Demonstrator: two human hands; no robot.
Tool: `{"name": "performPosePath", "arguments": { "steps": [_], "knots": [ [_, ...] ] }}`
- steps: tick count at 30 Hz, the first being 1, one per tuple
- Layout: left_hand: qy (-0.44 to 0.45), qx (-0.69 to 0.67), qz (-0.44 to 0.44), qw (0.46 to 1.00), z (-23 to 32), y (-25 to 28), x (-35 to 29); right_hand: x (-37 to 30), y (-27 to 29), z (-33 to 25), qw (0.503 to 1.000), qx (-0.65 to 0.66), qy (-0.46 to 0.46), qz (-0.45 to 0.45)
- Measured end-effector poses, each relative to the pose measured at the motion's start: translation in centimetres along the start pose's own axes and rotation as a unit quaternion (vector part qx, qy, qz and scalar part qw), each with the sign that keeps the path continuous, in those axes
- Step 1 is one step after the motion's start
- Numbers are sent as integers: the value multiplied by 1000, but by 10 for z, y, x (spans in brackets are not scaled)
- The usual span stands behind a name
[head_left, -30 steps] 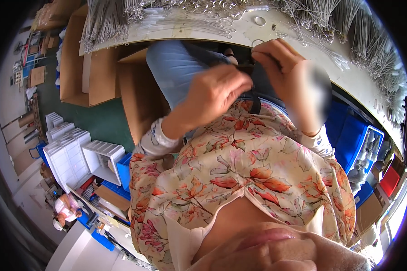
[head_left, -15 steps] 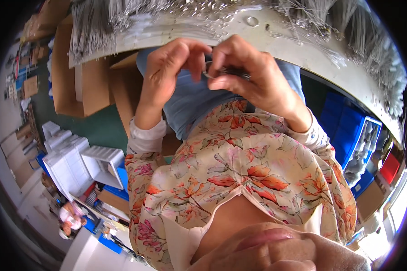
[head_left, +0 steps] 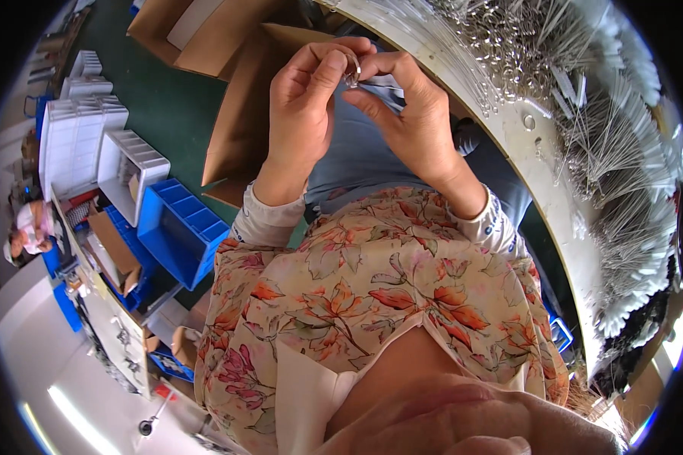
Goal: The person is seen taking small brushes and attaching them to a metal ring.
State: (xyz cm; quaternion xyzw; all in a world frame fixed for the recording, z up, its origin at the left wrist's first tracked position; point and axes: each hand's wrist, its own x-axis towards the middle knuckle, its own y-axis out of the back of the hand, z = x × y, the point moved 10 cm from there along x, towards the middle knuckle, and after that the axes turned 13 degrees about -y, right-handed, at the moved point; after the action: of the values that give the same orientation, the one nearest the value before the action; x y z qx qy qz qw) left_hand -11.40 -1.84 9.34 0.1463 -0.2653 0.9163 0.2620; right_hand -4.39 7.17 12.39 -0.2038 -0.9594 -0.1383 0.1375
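Note:
A small shiny metal ring (head_left: 354, 67) is held up over my lap. My left hand (head_left: 305, 106) is closed, pinching the ring between thumb and fingers. My right hand (head_left: 423, 114) reaches in from the other side. Its index fingertip touches or nearly touches the ring, while its thumb sits a little below, apart from the index finger. A tiny shiny part shows at the ring's lower end, too small to make out. The right palm and its other fingers are partly hidden.
A pale worktable (head_left: 512, 136) curves along the right, with loose metal rings (head_left: 529, 121) and piled thin wires with whitish ends (head_left: 622, 152). Open cardboard boxes (head_left: 239, 114) stand by my left arm. Grey crates (head_left: 133, 163) and a blue crate (head_left: 182, 231) lie farther left. A person (head_left: 30, 227) is at far left.
The view has turned, so the table now lies to the right. My left hand has closed on the ring; my right thumb and index finger have parted. Dark thin pieces at my right palm no longer show.

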Motion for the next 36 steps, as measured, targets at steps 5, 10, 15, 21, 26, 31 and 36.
{"name": "performPosePath", "arguments": {
  "steps": [5,10,15,21,26,31,36],
  "knots": [
    [-10,-104,76,992,10,18,-5,4,-5,-26,993,-58,91,40],
    [-78,-73,43,993,26,23,2,20,-14,-36,992,-113,57,22],
    [10,15,-38,999,10,22,-10,16,-32,14,922,206,-277,-176],
    [34,193,-252,948,13,28,-16,-2,-66,65,800,351,-407,-267],
    [17,330,-357,874,-7,50,-30,-43,-98,108,680,359,-539,-343],
    [42,497,-368,785,-76,133,-64,-85,-91,147,681,340,-594,-261],
    [222,613,-414,635,-168,248,-166,-120,-77,179,634,381,-630,-236]
  ]
}}
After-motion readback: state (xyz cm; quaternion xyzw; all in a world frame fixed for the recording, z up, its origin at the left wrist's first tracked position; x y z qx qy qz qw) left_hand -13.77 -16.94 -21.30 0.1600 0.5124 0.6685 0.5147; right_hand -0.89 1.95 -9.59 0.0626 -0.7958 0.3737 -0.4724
